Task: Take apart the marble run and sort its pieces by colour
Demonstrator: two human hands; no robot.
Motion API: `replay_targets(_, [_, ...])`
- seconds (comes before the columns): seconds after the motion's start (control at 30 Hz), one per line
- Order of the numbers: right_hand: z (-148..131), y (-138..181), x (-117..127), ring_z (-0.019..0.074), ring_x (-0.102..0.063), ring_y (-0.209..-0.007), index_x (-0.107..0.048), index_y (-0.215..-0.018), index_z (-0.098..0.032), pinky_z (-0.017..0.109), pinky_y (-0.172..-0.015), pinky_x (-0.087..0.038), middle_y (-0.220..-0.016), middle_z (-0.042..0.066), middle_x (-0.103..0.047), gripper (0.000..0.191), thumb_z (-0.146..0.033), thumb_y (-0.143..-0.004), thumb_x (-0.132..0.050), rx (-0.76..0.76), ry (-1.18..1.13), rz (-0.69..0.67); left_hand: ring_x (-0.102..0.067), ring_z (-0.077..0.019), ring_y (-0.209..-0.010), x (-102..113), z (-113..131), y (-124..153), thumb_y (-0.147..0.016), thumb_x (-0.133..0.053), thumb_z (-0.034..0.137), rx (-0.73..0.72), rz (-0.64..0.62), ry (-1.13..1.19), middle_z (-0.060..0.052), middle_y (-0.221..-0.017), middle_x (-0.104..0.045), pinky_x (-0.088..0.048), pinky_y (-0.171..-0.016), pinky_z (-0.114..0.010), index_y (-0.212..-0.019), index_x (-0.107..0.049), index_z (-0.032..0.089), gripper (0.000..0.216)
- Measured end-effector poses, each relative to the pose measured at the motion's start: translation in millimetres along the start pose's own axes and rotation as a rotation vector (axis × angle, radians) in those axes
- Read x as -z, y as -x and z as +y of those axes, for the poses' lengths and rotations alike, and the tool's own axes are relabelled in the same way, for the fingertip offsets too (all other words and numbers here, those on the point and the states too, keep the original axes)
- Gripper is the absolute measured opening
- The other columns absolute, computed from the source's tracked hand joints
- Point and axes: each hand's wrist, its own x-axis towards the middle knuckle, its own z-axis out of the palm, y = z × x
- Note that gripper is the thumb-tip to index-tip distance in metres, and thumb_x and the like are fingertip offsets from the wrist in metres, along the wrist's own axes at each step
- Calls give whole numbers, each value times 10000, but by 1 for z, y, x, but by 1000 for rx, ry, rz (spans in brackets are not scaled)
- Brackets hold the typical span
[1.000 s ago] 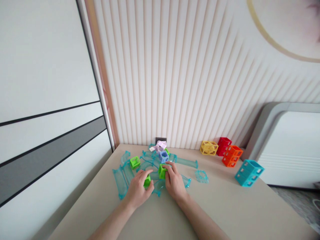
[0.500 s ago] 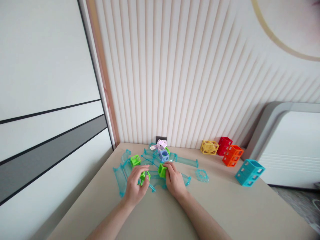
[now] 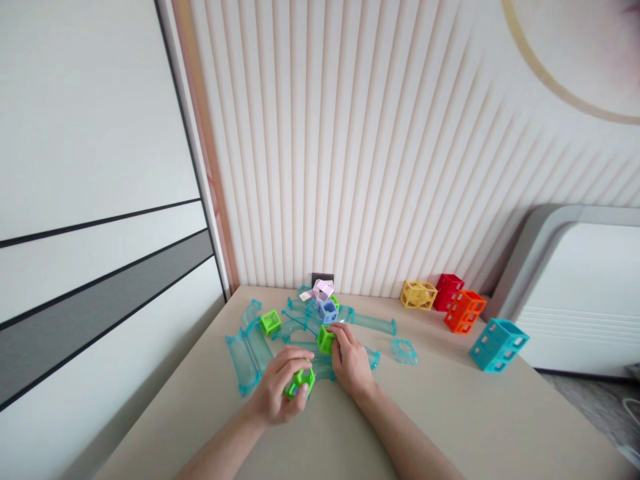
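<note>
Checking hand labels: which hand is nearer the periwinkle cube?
Right. The right hand is just in front of the periwinkle cube and slightly right, touching a green cube. The left hand is farther away, to its front left.

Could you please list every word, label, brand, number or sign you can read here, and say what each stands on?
None: no text can be read anywhere.
The green cube at the right hand and the teal block show no legible lettering.
The dark panel by the wall is too small to judge.
</note>
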Motion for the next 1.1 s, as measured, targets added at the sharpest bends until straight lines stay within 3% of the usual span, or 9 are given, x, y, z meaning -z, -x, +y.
replay_targets(0.13, [0,0,1,185,-691,-1063,-630,-1163,-226,299,-931,-559,-1191,77,-676,342,-87,-944,-406,-18,-40,59,-676,-240,-1001,-3,4,0,-849,-521,185,-36,-101,19,-124,-1091,-714,-571,-911,-404,-1127,-584,197,285])
replay_targets(0.4, [0,0,-4,189,-667,-1082,-625,-1136,-217,303,-917,-547,-1194,97,-663,296,-136,-958,-402,-102,-181,145,-666,-245,-1031,-4,-3,2,-870,-520,191,30,-107,-20,-131,-1096,-706,-563,-922,-412,-1096,-596,199,238])
replay_targets(0.57, [7,-2,-7,210,-662,-978,-635,-1074,-203,323,-838,-553,-1046,94,-686,237,-218,-977,-420,-213,-325,208,-664,-244,-1054,-5,-3,5,-881,-536,198,40,-111,-13,-129,-1105,-704,-556,-947,-405,-1109,-604,197,238])
replay_targets(0.73, [16,-1,-13,203,-655,-861,-636,-1048,-206,309,-760,-548,-958,60,-690,238,-331,-975,-447,-369,-505,245,-664,-244,-1083,-10,-4,1,-883,-558,187,100,-58,28,-133,-1135,-694,-558,-944,-377,-1128,-611,194,251])
replay_targets(0.9, [21,1,-17,204,-646,-850,-649,-1071,-221,313,-743,-549,-991,54,-690,264,-399,-965,-484,-425,-644,305,-641,-266,-1175,-18,-11,-29,-886,-616,257,196,-13,108,-141,-1239,-673,-521,-1017,-397,-1230,-608,191,351])
replay_targets(1.0, [22,1,-16,217,-641,-903,-649,-1092,-226,335,-778,-555,-1017,63,-689,269,-405,-968,-490,-395,-651,356,-653,-272,-1153,-28,-18,-45,-879,-670,333,335,77,219,-130,-1219,-690,-524,-999,-395,-1240,-610,203,388])
replay_targets(1.1, [22,1,-13,223,-630,-969,-642,-1103,-234,358,-833,-549,-1065,69,-675,260,-387,-983,-470,-348,-620,383,-706,-257,-1007,-42,-24,-46,-847,-721,452,535,230,449,-116,-1127,-721,-568,-884,-357,-1174,-623,206,420])
